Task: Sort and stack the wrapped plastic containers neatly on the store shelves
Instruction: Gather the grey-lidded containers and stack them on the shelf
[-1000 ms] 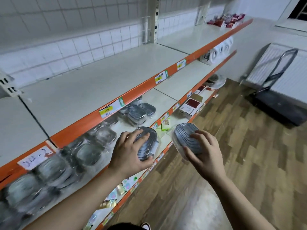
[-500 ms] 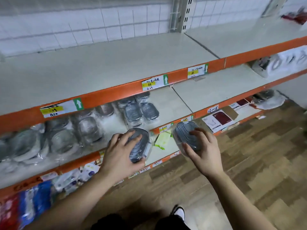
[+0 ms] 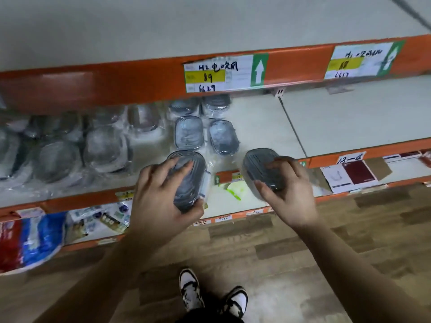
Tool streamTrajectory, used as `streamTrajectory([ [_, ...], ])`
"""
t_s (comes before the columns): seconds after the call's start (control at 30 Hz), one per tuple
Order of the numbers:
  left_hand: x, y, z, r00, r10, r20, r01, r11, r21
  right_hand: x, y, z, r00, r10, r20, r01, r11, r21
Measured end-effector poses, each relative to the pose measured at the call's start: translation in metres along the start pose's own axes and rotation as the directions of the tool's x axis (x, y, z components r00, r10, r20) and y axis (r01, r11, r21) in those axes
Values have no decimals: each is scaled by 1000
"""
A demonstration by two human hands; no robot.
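My left hand (image 3: 161, 199) grips a grey oval wrapped plastic container (image 3: 189, 180) at the front edge of the middle shelf (image 3: 263, 127). My right hand (image 3: 289, 192) grips a second grey oval container (image 3: 258, 164), held tilted just in front of that shelf's orange lip. On the shelf behind them lie two wrapped grey containers (image 3: 189, 134) side by side, with more behind them under the upper shelf. A blurred spread of several larger wrapped clear containers (image 3: 102, 148) fills the shelf's left part.
The upper shelf (image 3: 210, 26) has an orange lip with price labels (image 3: 224, 74). The lower shelf holds a red and white box (image 3: 349, 174), a green-yellow packet (image 3: 234, 191) and red and blue packs (image 3: 30, 241). Wooden floor and my shoes (image 3: 212, 297) are below.
The view has dropped and closed in on the shelves. Both hands, each still holding its container, now sit nearer the middle shelf's front edge.
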State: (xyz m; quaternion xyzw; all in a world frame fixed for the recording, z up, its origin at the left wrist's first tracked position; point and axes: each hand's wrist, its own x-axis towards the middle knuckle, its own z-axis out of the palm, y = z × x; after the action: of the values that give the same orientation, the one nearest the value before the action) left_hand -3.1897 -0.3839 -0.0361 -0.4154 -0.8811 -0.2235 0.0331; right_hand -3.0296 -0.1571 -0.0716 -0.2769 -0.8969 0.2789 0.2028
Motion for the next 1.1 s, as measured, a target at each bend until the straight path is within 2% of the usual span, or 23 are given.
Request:
streamTrajectory([
  [0.23, 22, -23, 40, 993, 5, -115, -6, 1000, -12, 87, 7, 74, 992, -66, -109, 70, 997, 40],
  [0.37, 23, -34, 51, 995, -1, -104, 0, 1000, -13, 128, -1, 101, 989, -76, -129, 76, 997, -6],
  [0.5, 22, -45, 54, 996, 16, -91, -19, 1000, -24, 139, 2, 121, 995, -76, 68, 83, 990, -116],
  [0.57, 24, -47, 56, 995, 12, -102, -16, 999, -35, 134, 5, 124, 992, -68, 107, 85, 984, -155],
  [0.83, 80, -52, 60, 989, -77, -122, 58, 987, -147, 104, 21, 116, 987, -141, -73, 135, 988, -78],
  [1.0, 163, -64, 79, 954, -135, -268, 70, 969, -238, 88, 30, 111, 984, -132, -123, 125, 990, -60],
  [1.1, 201, -61, 87, 904, -41, -426, 10, 997, -74, 82, 35, 111, 984, -128, -126, 121, 991, -60],
])
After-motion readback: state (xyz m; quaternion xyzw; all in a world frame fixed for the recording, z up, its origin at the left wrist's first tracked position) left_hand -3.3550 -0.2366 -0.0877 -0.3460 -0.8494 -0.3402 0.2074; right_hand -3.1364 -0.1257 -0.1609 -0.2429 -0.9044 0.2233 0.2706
